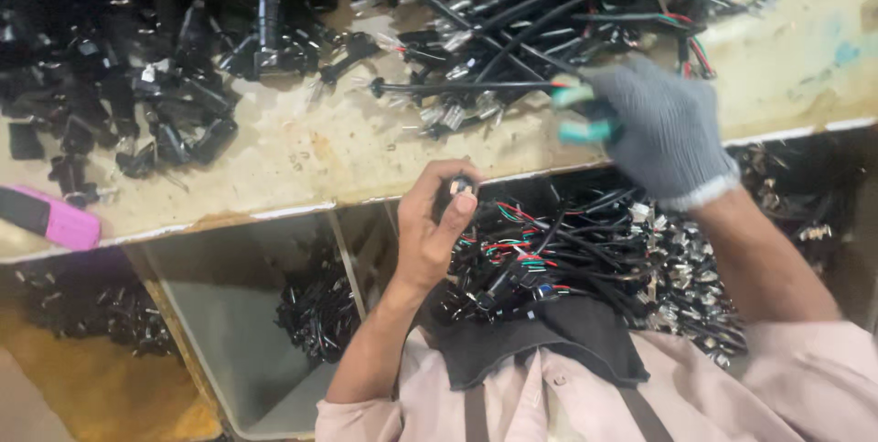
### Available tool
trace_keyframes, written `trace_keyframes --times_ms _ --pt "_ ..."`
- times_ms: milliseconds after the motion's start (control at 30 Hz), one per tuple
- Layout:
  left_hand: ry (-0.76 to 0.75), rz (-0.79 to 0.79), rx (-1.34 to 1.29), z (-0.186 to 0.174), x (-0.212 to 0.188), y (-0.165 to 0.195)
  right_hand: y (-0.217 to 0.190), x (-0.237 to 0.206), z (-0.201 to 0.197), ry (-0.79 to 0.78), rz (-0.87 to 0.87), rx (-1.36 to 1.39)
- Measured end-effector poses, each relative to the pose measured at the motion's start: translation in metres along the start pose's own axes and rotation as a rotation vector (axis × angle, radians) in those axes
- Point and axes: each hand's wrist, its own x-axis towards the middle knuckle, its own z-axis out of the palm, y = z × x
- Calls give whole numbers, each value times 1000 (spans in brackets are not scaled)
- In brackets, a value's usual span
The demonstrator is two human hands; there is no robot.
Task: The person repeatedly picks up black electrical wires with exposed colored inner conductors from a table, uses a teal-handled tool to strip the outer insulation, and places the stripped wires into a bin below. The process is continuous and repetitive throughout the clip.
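The left hand (430, 227) is bare, and its fingers (462, 206) pinch a small dark connector (460, 187) with a metal tip, held upright between thumb and fingertips just over the near edge of the counter (302, 154). The right hand (663, 127) wears a grey knit glove with teal fingertips; its fingers (585, 131) are closed narrowly around the end of a thin black cable (466, 86), which runs away from the fingertips across the counter to a plug at its far end. The glove is blurred, so the exact grip cannot be told.

Beyond the right fingers lies a tangle of black cables with red and green wires (585, 3). Far off from the left fingers, a heap of black plastic parts (137, 85) covers the counter, and a pink object (59, 218) lies at its edge. Below both hands, an open bin (604, 259) holds bundled wired connectors; beside the left wrist another bin (238, 314) holds a smaller pile.
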Motion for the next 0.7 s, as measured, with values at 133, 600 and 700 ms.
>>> trace_keyframes --times_ms 133,600,700 --pt "-97 -32 94 3 3 15 7 -11 -3 273 182 200" --pt "-195 15 143 18 22 9 21 -45 17 -55 237 -175" --pt "-247 8 56 20 25 6 22 -28 17 -170 191 -251"
